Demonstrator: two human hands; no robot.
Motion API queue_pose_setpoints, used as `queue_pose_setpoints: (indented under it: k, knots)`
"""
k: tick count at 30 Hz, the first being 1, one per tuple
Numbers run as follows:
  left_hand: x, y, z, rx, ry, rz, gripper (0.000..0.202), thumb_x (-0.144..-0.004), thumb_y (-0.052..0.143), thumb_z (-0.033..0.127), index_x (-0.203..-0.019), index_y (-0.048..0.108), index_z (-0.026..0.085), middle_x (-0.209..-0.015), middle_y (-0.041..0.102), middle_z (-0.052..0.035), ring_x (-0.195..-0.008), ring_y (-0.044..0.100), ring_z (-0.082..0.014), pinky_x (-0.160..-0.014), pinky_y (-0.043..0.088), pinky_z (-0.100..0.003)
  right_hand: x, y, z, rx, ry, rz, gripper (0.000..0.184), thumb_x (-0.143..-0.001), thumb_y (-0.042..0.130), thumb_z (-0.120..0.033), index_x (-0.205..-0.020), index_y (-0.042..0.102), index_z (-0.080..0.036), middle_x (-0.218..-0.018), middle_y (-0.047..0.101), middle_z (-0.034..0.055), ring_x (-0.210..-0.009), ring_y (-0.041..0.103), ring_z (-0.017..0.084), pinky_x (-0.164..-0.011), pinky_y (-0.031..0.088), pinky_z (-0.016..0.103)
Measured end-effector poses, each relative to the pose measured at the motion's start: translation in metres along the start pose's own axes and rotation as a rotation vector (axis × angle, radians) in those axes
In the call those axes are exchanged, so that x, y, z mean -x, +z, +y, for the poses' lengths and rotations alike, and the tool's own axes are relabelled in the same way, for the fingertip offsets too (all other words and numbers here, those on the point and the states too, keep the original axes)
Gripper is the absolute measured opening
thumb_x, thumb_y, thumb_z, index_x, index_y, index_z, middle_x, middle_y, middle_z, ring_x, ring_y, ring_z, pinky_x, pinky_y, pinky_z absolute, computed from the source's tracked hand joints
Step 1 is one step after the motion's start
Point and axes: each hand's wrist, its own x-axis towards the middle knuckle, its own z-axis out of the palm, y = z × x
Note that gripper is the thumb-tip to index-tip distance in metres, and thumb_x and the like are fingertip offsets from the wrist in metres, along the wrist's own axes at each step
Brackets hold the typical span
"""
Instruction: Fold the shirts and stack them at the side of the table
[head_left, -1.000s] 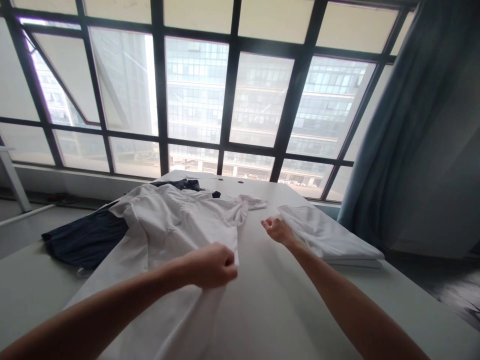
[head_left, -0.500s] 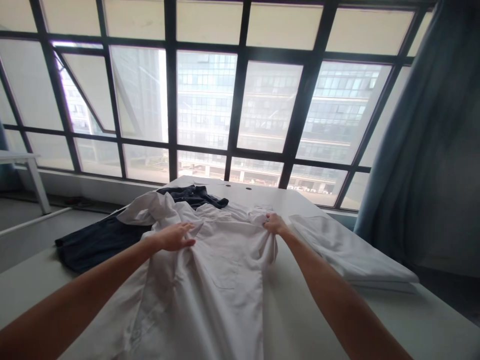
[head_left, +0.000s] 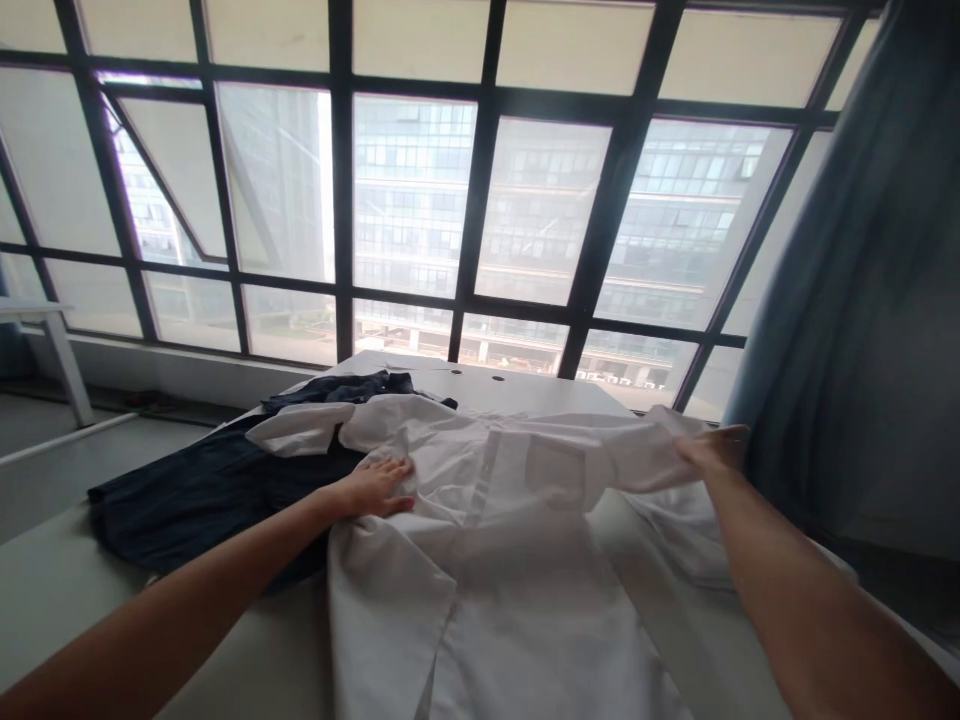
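Observation:
A long white coat [head_left: 525, 560] lies front side up on the white table, with a chest pocket and a front placket showing. Its lower part runs out of view at the bottom. My left hand [head_left: 379, 487] rests flat on the coat's left side, fingers spread. Out to the right, my right hand [head_left: 712, 450] is closed on the coat's right sleeve [head_left: 649, 450] and holds it stretched sideways. The other sleeve [head_left: 300, 430] lies over a dark navy garment [head_left: 195, 490] at the left.
A folded white garment stack [head_left: 682, 535] sits at the right, partly under the stretched sleeve. The white table [head_left: 525, 395] reaches toward large windows. A blue-grey curtain [head_left: 832, 300] hangs at the right, and another white table [head_left: 64, 360] stands at the far left.
My right hand has moved right, pulling the sleeve outward, so the coat now lies spread with its pocket visible. My left hand has shifted slightly right and lies flat on the cloth.

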Motion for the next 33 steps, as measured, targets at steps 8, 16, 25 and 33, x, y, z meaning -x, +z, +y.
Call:
queue_pose_setpoints:
  k: [8, 16, 25, 33]
  knots:
    - [-0.005, 0.014, 0.012, -0.017, -0.08, 0.027, 0.07, -0.094, 0.043, 0.057, -0.152, 0.035, 0.018, -0.159, 0.027, -0.0189, -0.147, 0.021, -0.0376, -0.114, 0.021, -0.06, 0.169, -0.023, -0.063, -0.137, -0.558, -0.617, 0.031, -0.093, 0.05, -0.039, -0.096, 0.073, -0.019, -0.102, 0.072, 0.011, -0.093, 0.066, 0.025, -0.085, 0.047, 0.032]
    - [0.018, 0.002, 0.039, 0.019, 0.072, 0.231, 0.04, -0.093, 0.053, 0.039, -0.125, 0.065, 0.017, -0.137, 0.058, -0.015, -0.13, 0.05, -0.0304, -0.111, 0.036, -0.044, 0.231, -0.044, -0.048, -0.075, -0.746, -1.097, 0.079, -0.087, 0.05, -0.064, -0.153, 0.034, -0.024, -0.163, 0.02, 0.0097, -0.149, 0.018, 0.033, -0.118, 0.016, 0.052]
    - [0.092, -0.023, 0.106, 0.189, 0.428, 0.179, 0.031, -0.094, 0.056, 0.043, -0.106, 0.07, 0.019, -0.103, 0.068, -0.0101, -0.095, 0.061, -0.0226, -0.087, 0.044, -0.031, 0.218, -0.028, -0.02, -0.065, -0.748, -0.887, 0.061, -0.094, 0.044, -0.056, -0.142, 0.052, -0.02, -0.155, 0.038, 0.0135, -0.139, 0.039, 0.031, -0.111, 0.033, 0.046]
    - [0.152, -0.083, 0.091, 0.643, 0.234, 0.05, 0.044, -0.08, 0.059, 0.059, -0.083, 0.063, 0.015, -0.086, 0.067, -0.0022, -0.081, 0.057, -0.0156, -0.076, 0.045, -0.021, 0.197, -0.082, -0.014, -0.251, -0.869, -0.941, 0.034, -0.092, 0.051, -0.042, -0.076, 0.069, -0.017, -0.081, 0.066, 0.0063, -0.071, 0.06, 0.019, -0.07, 0.048, 0.031]
